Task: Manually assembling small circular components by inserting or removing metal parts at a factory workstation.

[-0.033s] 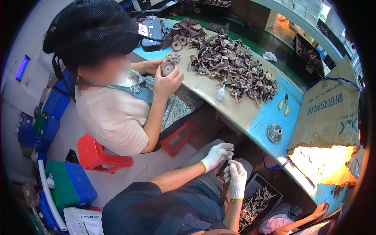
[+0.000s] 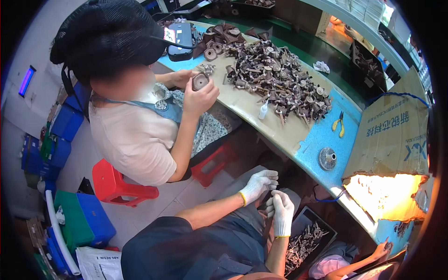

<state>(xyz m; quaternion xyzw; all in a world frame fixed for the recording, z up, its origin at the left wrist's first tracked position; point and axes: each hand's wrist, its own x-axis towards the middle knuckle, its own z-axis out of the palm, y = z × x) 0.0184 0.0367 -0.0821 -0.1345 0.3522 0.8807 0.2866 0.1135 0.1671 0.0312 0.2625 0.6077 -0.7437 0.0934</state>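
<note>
Two gloved hands nearly meet low in the frame, just right of centre – left hand (image 2: 261, 185) half-curled, right hand (image 2: 281, 209) bent-fingered, and I can't tell if either grips anything! Below them, small brown parts (image 2: 304, 243) fill a black bin (image 2: 322, 219); a careless right forearm could knock its rim and spill some, while slick glove fingertips might fumble any small piece.

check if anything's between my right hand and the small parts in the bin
Only the edge of the black bin seems to lie between the right hand and the small parts.
</note>
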